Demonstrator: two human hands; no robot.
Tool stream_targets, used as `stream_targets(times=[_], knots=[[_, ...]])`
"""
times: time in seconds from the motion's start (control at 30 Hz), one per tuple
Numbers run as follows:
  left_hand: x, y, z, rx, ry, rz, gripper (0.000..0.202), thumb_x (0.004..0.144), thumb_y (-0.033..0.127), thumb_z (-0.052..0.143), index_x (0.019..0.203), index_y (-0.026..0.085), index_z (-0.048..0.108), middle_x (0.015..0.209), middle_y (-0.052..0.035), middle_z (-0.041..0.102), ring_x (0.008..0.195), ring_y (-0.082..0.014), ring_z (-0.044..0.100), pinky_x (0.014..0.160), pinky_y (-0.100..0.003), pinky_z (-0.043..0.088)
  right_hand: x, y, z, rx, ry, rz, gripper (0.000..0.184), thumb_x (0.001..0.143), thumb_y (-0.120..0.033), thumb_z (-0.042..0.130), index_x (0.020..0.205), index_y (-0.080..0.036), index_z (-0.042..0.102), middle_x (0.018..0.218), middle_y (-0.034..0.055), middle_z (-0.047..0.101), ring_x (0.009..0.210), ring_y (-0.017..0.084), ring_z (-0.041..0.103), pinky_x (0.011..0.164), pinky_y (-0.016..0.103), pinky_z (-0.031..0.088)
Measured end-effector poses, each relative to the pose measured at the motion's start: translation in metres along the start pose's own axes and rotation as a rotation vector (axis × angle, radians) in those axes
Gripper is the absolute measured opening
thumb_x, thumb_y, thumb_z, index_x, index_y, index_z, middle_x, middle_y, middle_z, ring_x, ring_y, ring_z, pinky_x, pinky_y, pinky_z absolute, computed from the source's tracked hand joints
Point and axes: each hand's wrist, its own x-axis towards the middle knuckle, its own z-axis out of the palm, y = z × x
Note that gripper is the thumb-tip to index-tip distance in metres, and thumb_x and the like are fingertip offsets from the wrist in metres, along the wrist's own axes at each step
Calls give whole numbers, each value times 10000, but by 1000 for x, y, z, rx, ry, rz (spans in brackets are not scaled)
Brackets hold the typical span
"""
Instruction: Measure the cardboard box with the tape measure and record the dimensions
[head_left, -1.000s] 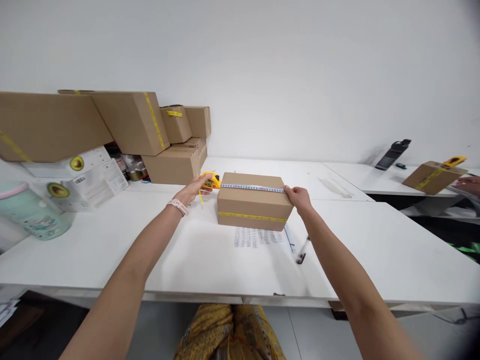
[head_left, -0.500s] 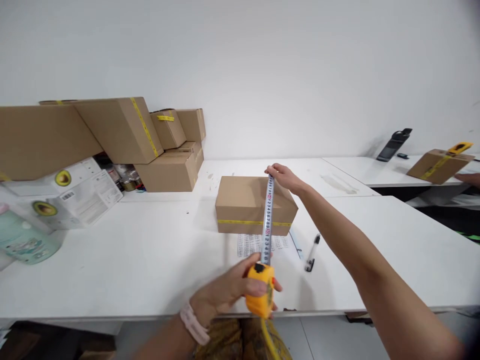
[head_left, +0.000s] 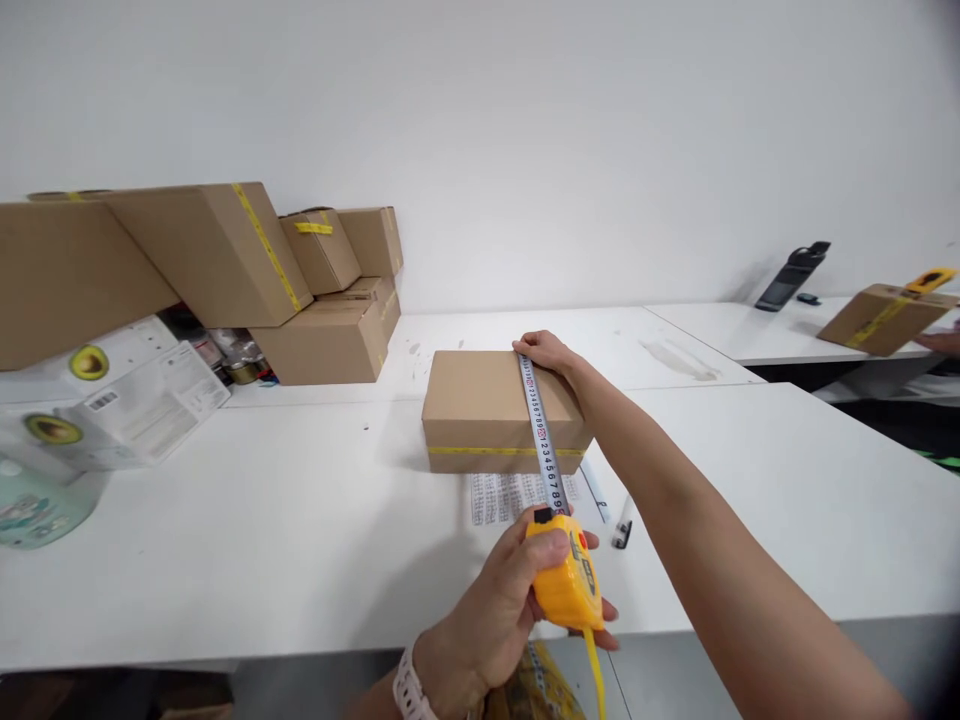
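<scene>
My left hand (head_left: 517,590) grips the orange case of a tape measure (head_left: 566,572), thumb on its top, near the table's front edge. A yellow strap hangs from the case. The silver blade (head_left: 541,440) runs out from it, slanting over a closed cardboard box (head_left: 476,385) with a yellow band round its side. At the box's far edge my right hand (head_left: 546,352) pinches the blade's end; the very tip is hidden by the fingers. A printed sheet (head_left: 495,500) lies partly under the box. Right of it is a pen (head_left: 622,525), partly covered by my right arm.
Several cardboard boxes (head_left: 322,340) are stacked at the left, beside a white carton with avocado pictures (head_left: 142,400) and a mint-green container (head_left: 45,510). Far right, a dark bottle (head_left: 791,278) stands near another box (head_left: 874,320) with a tape measure on it and another person's hand (head_left: 941,342).
My left hand has moved right with the tape case, and more blade is out. My right hand has shifted slightly left along the box's far edge, so the blade now slants the other way.
</scene>
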Motion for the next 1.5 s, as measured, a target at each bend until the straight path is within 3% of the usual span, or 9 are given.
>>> stream_targets(times=[0.17,0.47,0.57,0.7,0.83,0.93,1.1,1.27,1.5], knots=[[3,-2,6,45,27,17,587,706,578,826,1107,204,618,1229,-110,595,754,-211,712,649,-385,619,-51,3,-3,191,-39,-103,459,906,-679,540,1156,-303,625,969,20,699,802,184,580,730,320,459],[-2,9,3,110,61,36,563,686,550,846,1034,165,627,1188,-113,618,730,-221,719,623,-391,629,-93,-10,-3,240,6,-112,497,948,-680,497,1226,-284,612,989,19,702,829,178,567,766,316,457],[-4,10,7,131,76,50,562,680,553,844,1024,162,635,1175,-112,625,719,-217,719,614,-381,629,-89,-7,-5,232,-32,-116,480,935,-693,507,1206,-309,608,1009,8,681,849,171,572,794,306,466],[-14,11,4,169,67,51,527,720,551,815,1029,158,646,1193,-129,631,732,-224,726,624,-383,632,-43,-8,-4,197,2,-132,451,903,-707,559,1052,-289,637,957,21,688,893,200,585,842,339,476],[-34,26,-28,292,168,266,540,716,505,841,1122,222,626,1287,-105,629,779,-233,738,674,-398,640,-4,8,-16,226,303,-152,500,899,-701,553,983,-218,653,1015,83,721,1003,231,627,892,353,472],[-37,49,-69,484,363,488,635,688,460,870,1220,263,587,1213,-61,663,861,-237,732,769,-389,635,-27,43,-29,208,504,-80,561,929,-713,461,1010,-201,675,883,76,707,907,208,652,832,320,484],[-14,82,-122,591,454,456,625,682,503,858,1168,230,576,1012,-11,650,841,-232,727,792,-399,624,-105,87,-22,68,309,9,647,967,-723,356,1331,-259,622,806,27,679,733,189,613,742,320,497],[-9,106,-123,530,317,415,558,704,482,845,1128,226,589,1143,-47,665,789,-236,742,773,-428,634,-119,61,-16,61,187,-102,637,894,-716,548,1371,-301,614,1046,47,692,879,213,602,729,316,492],[-21,158,-92,560,339,593,460,684,459,777,1035,213,609,1320,-78,650,810,-253,737,736,-452,645,-81,8,-36,33,266,-105,459,851,-684,654,969,-241,682,853,48,646,773,201,574,649,314,441]])
